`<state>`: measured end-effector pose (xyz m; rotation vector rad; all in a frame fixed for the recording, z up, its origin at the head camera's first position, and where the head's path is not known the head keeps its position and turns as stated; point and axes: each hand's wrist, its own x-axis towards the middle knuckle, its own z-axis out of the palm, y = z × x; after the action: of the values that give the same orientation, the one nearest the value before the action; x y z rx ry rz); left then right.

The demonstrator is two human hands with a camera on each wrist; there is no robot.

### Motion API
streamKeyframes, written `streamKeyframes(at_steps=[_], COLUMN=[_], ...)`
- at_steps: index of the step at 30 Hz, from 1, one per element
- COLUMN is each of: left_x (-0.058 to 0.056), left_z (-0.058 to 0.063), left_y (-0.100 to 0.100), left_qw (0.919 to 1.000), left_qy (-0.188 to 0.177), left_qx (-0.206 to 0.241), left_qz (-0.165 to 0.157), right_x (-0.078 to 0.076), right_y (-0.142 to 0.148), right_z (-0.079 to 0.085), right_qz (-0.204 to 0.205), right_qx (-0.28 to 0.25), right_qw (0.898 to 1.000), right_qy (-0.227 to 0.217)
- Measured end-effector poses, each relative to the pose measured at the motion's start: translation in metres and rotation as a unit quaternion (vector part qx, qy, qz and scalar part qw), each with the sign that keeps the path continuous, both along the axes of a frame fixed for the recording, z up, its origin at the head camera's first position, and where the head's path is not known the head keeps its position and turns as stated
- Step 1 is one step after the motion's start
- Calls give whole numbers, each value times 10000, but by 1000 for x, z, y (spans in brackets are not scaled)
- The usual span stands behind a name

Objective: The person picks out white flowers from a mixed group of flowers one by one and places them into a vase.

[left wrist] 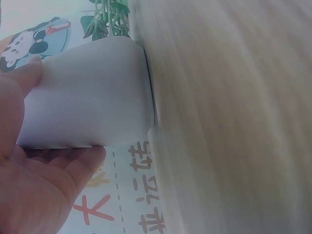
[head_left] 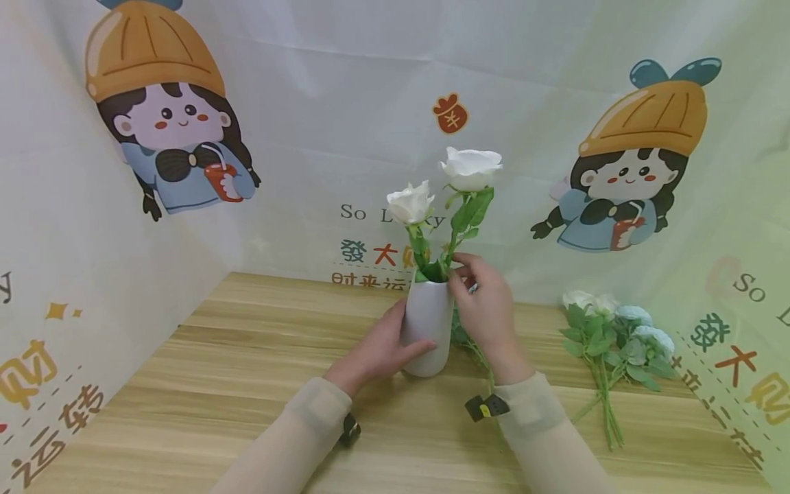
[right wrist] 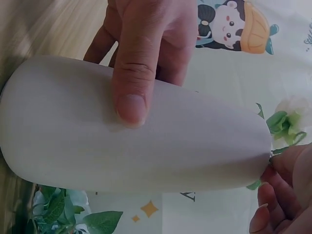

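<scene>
A white vase [head_left: 426, 326] stands on the wooden table with two white roses in its mouth, a taller rose [head_left: 472, 170] on the right and a shorter rose [head_left: 410, 204] on the left. My left hand [head_left: 382, 346] grips the vase's lower body, thumb across the near side and fingers round the back. At the rim, the thumb and fingertips of my right hand [head_left: 487, 305] pinch the green stem of the taller rose. The right wrist view shows those fingertips right at the vase's mouth. The stems' lower ends are hidden inside the vase.
On the table's right lie white flowers [head_left: 589, 302] and pale blue flowers [head_left: 648, 336] with long green stems. More greenery [head_left: 459, 333] lies behind the vase, partly covered by my right hand. A printed cloth backdrop [head_left: 296, 137] encloses the table.
</scene>
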<state>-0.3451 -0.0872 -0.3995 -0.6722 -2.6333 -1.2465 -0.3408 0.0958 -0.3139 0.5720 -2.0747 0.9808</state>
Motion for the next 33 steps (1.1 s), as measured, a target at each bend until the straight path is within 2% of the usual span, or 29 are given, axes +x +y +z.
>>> streamKeyframes(at_steps=[15,33], left_x=[2,2], left_z=[3,2], left_y=[-1,-1], left_qw=[9998,9999], left_qy=[-29,-32], left_qx=[109,106], left_qz=[-137,-76], right_x=[1,2], right_y=[0,7], right_z=[-3,-3], right_qz=[115,170], right_qx=[-37,-64], right_qw=[9997,9993], right_qy=[-231,-331])
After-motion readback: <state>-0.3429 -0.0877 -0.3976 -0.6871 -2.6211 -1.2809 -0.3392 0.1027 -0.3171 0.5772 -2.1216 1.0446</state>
